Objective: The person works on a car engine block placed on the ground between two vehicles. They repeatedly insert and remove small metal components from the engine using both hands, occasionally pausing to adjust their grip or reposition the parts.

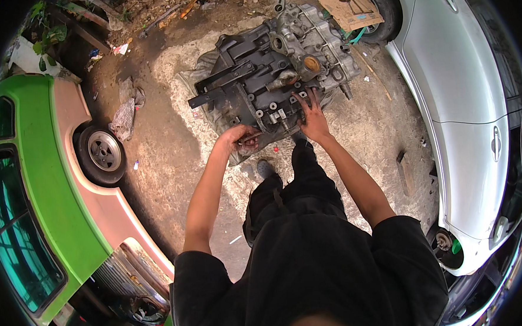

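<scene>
A large engine (279,61) lies on the ground in front of me, its near-left part black and its far-right part bare grey metal. My left hand (243,138) is at the engine's near-left edge, fingers curled in a pinch; what they hold is too small and dark to make out. My right hand (313,116) lies on the near side of the engine with its fingers spread, touching the metal near a round fitting. A grey cover or sheet (216,115) shows under the engine's left side.
At the left stands a green and pink vehicle (64,132), and a silver car (458,93) at the right. A cardboard piece (352,10) leans by a tyre at the far right. A crumpled cloth (124,117) and a wooden block (404,176) lie on the ground.
</scene>
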Tool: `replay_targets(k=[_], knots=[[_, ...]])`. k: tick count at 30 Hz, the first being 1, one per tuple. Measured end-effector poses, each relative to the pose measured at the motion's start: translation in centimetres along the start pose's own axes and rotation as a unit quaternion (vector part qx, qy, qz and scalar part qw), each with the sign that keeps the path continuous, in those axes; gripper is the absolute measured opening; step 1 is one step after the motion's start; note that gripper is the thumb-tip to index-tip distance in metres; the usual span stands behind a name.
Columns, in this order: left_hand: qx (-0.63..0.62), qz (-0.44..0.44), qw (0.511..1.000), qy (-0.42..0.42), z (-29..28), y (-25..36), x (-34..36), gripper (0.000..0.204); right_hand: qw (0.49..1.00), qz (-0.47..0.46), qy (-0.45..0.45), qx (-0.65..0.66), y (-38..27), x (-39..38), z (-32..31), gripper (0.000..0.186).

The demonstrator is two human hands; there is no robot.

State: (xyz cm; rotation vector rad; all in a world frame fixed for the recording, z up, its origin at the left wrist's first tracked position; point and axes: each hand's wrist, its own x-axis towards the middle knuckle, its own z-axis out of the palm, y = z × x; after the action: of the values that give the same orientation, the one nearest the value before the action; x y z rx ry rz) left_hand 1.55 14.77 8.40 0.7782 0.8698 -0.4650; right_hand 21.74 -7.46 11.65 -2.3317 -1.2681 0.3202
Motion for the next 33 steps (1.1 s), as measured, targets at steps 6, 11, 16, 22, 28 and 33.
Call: replay_targets(k=[6, 11, 16, 22, 28, 33], knots=[[-0.065, -0.021, 0.997, -0.027, -0.2, 1.0, -0.8, 0.030, 1.000, -0.004, 0.001, 0.015, 0.1, -0.1, -0.1, 0.098], [-0.140, 0.008, 0.990, 0.012, 0.2, 0.5, -1.1, 0.033, 0.999, -0.001, 0.005, 0.032, 0.2, -0.1, 0.1, 0.097], [-0.275, -0.007, 0.961, -0.037, 0.0, -0.1, -1.1, 0.046, 1.000, -0.009, 0.015, 0.026, 0.4, 0.0, 0.4, 0.097], [-0.367, -0.041, 0.926, -0.079, -0.6, 0.0, -0.7, 0.057, 1.000, -0.006, 0.013, 0.016, 0.4, 0.0, 0.5, 0.096], [-0.361, -0.078, 0.927, -0.063, -0.4, 1.5, -0.4, 0.032, 1.000, 0.000, 0.007, 0.006, 0.3, 0.0, 0.4, 0.096], [-0.343, -0.098, 0.931, -0.077, -0.4, 2.7, 0.2, 0.055, 1.000, 0.001, 0.009, 0.002, 0.1, 0.0, 0.3, 0.096]])
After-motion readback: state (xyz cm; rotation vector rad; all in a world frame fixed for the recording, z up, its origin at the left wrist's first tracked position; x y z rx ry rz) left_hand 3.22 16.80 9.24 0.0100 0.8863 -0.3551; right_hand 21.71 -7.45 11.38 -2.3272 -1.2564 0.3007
